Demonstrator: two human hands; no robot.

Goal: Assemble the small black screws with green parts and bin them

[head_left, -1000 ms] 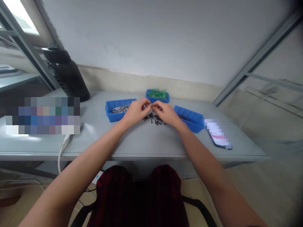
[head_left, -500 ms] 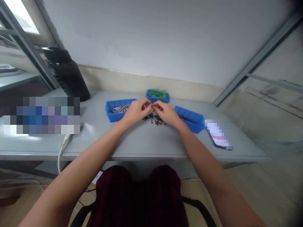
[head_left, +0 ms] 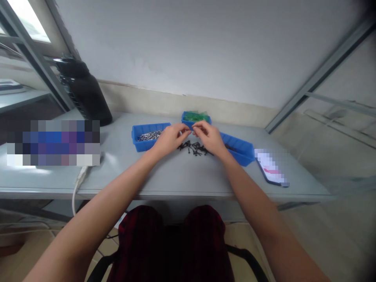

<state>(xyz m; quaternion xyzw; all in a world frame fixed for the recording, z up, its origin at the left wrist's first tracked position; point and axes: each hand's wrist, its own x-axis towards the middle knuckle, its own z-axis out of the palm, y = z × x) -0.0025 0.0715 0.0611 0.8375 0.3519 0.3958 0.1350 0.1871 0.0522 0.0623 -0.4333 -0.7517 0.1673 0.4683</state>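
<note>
Screws (head_left: 194, 149), dark and loose, lie piled between the table's (head_left: 182, 176) front and back edges; they should be light, stiff, hardly fragile and apt to roll, best pinched across the shank under the head. The pile sits beneath the left hand (head_left: 174, 137) and right hand (head_left: 209, 137), fingertips curled close together; whether either pinches anything, I cannot tell.

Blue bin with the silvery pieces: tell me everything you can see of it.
The blue bin looks like plastic: an oblong, open-topped box with ribs on its far inner wall. It stands upright on the grey table, holding a heap of slender silvery pieces. The left hand hides part of its right end; whether they touch is unclear.
</note>
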